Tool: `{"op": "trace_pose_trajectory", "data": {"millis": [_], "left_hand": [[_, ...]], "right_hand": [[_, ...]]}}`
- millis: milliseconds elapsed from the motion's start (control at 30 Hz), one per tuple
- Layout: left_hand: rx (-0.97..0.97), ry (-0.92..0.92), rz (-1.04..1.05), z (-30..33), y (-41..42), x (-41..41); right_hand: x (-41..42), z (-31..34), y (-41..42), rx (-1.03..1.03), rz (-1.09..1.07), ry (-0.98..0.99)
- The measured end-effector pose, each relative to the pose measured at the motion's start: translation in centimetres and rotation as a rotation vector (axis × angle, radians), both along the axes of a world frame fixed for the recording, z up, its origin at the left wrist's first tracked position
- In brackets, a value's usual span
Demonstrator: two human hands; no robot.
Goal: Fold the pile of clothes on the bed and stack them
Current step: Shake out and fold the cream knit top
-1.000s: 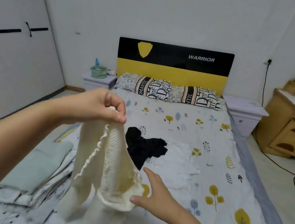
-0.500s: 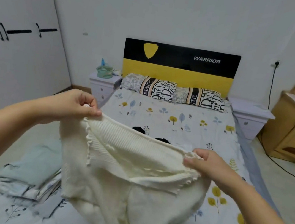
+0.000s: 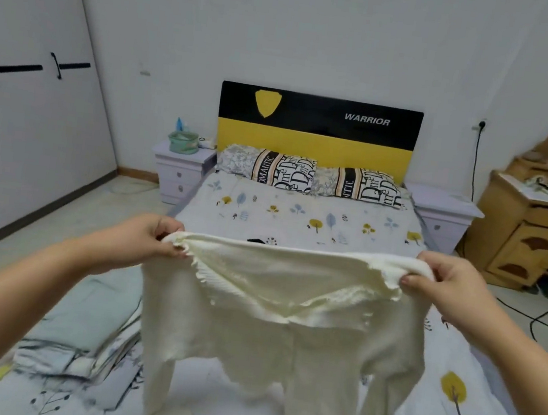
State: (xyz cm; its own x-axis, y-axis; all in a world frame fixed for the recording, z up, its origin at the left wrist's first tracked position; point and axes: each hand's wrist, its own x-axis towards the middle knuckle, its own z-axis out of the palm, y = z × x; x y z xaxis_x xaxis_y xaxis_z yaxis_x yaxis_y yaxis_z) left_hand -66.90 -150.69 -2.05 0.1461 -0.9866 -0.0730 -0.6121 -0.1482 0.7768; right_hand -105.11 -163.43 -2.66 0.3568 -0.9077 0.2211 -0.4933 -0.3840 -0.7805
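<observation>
A cream knitted top (image 3: 284, 332) with frilled edges hangs spread out in the air over the bed (image 3: 299, 217). My left hand (image 3: 144, 236) pinches its upper left corner and my right hand (image 3: 446, 280) pinches its upper right corner, holding the top edge stretched level. Its sleeves dangle down at both sides. A stack of folded clothes (image 3: 84, 332), pale green on top, lies at the bed's left edge. A sliver of a black garment (image 3: 254, 240) shows just above the cream top; the rest of it is hidden.
Two patterned pillows (image 3: 310, 177) lie against the black and yellow headboard (image 3: 316, 133). White nightstands (image 3: 180, 171) flank the bed, the left one bearing a green bag. A wooden dresser (image 3: 535, 232) stands at the right with cables on the floor. Wardrobe doors (image 3: 28, 91) line the left.
My right hand took hold of the cream top's other corner, and both hands drew apart and rose, stretching the top out wide. It now covers most of the black garment.
</observation>
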Motion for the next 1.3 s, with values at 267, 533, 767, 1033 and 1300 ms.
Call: {"op": "trace_pose_trajectory", "data": {"millis": [267, 533, 767, 1033, 1300], "left_hand": [[-0.344, 0.051, 0.159, 2.9, 5.0, 0.7], [-0.765, -0.267, 0.197, 10.9, 7.5, 1.4], [-0.605, -0.251, 0.100, 7.8, 2.9, 1.0], [-0.069, -0.246, -0.018, -12.7, -4.8, -0.4], [0.123, -0.197, 0.162, -25.6, -12.8, -1.2]], "right_hand": [[0.5, 5.1, 7.9, -0.199, -0.134, -0.005], [-2.1, 11.4, 11.1, -0.337, -0.174, -0.069], [-1.7, 9.3, 8.1, -0.145, -0.172, -0.034], [0.7, -11.8, 0.3, 0.283, -0.152, 0.216], [1.7, -26.6, -8.2, 0.392, -0.267, 0.203]]}}
